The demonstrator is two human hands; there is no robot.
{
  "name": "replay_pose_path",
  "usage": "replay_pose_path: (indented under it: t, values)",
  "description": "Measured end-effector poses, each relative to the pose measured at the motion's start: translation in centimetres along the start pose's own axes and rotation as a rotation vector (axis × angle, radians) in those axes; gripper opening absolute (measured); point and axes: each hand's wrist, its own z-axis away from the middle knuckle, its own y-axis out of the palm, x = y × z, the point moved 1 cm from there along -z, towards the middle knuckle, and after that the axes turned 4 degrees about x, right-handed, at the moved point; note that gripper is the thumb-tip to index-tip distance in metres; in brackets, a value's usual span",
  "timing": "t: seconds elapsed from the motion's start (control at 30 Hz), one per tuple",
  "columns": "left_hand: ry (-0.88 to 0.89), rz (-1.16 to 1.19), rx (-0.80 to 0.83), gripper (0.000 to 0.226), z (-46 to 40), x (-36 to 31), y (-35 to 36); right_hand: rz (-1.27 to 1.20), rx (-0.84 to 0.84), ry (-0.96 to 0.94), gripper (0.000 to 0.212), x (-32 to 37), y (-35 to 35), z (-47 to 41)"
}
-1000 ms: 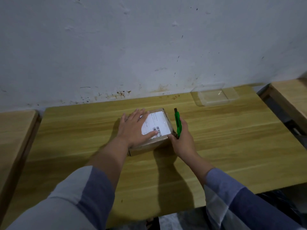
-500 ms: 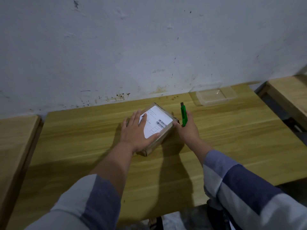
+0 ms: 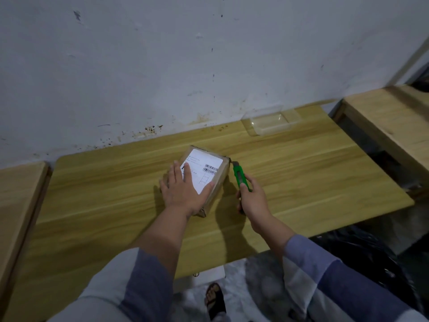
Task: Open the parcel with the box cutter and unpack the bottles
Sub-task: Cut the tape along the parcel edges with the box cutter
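Note:
A small brown cardboard parcel (image 3: 217,180) with a white shipping label lies sealed on the wooden table (image 3: 116,205), turned at an angle. My left hand (image 3: 183,191) lies flat on its top, fingers spread over the label. My right hand (image 3: 253,201) grips a green box cutter (image 3: 240,175) just right of the parcel. The cutter's tip touches the parcel's far right corner. No bottles are visible.
A clear plastic tray (image 3: 271,123) sits at the table's back right, against the stained white wall. Lower wooden benches flank the table on the left (image 3: 16,198) and right (image 3: 390,119). A black plastic bag (image 3: 362,249) lies on the floor below the right edge.
The parcel has been turned counter-clockwise under my left hand. My right hand has pulled back along the parcel's right side, and the cutter tip now meets the far right corner.

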Motion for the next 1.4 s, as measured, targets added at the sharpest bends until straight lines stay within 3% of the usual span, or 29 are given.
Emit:
replay_pose_path:
  t: [0.23, 0.37, 0.53, 0.73, 1.4]
  values:
    - [0.195, -0.087, 0.030, 0.093, 1.7, 0.4, 0.6, -0.050, 0.056, 0.020, 0.040, -0.7, -0.7, 1.5]
    - [0.382, -0.117, 0.020, 0.101, 2.3, 1.5, 0.5, -0.076, 0.067, 0.031, 0.041, 0.2, -0.5, 0.9]
    - [0.445, -0.209, 0.041, 0.109, 1.3, 1.5, 0.4, -0.105, 0.103, 0.053, 0.040, 1.3, -0.2, -0.5]
    - [0.441, -0.238, 0.021, 0.099, 0.5, 0.5, 0.5, -0.209, 0.083, 0.086, 0.040, 1.5, 0.4, -1.7]
    - [0.444, -0.172, -0.037, 0.097, 1.0, 0.6, 1.1, -0.405, 0.072, 0.109, 0.040, 0.7, 1.5, -1.6]
